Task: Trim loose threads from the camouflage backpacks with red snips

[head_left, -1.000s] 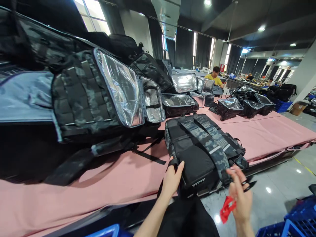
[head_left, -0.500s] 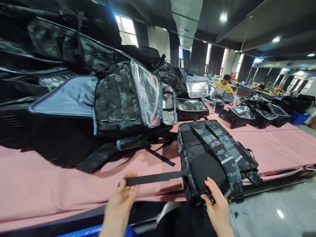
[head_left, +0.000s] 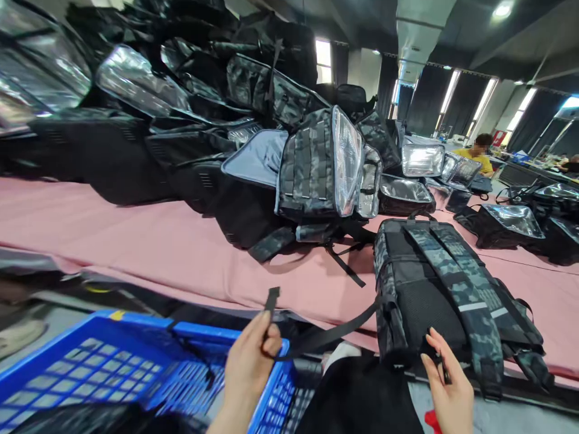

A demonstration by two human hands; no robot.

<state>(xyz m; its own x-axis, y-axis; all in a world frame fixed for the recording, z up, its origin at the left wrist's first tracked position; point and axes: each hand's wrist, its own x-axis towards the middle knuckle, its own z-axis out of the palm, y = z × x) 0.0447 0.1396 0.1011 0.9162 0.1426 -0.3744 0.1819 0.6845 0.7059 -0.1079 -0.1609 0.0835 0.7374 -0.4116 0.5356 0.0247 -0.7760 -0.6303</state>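
Note:
A dark camouflage backpack (head_left: 434,289) lies back-up on the pink table (head_left: 149,241), its padded shoulder straps facing me. My left hand (head_left: 251,367) is closed on a black webbing strap (head_left: 325,334) that runs from the backpack's lower left side; the strap's free end sticks up above my fingers. My right hand (head_left: 446,386) rests against the backpack's near bottom edge, fingers bent round a small dark tool that I cannot make out clearly. Something red shows just below that hand.
A blue plastic crate (head_left: 136,367) stands below the table at my left. A big heap of camouflage backpacks with silver foil linings (head_left: 316,163) fills the table's back and left. More open bags (head_left: 506,223) lie at the right. A person in yellow (head_left: 479,154) sits far off.
The view has swung left and the blue crate has come into sight. My left hand has drawn the black strap farther left and down, away from the backpack. The right hand stays at the bag's bottom.

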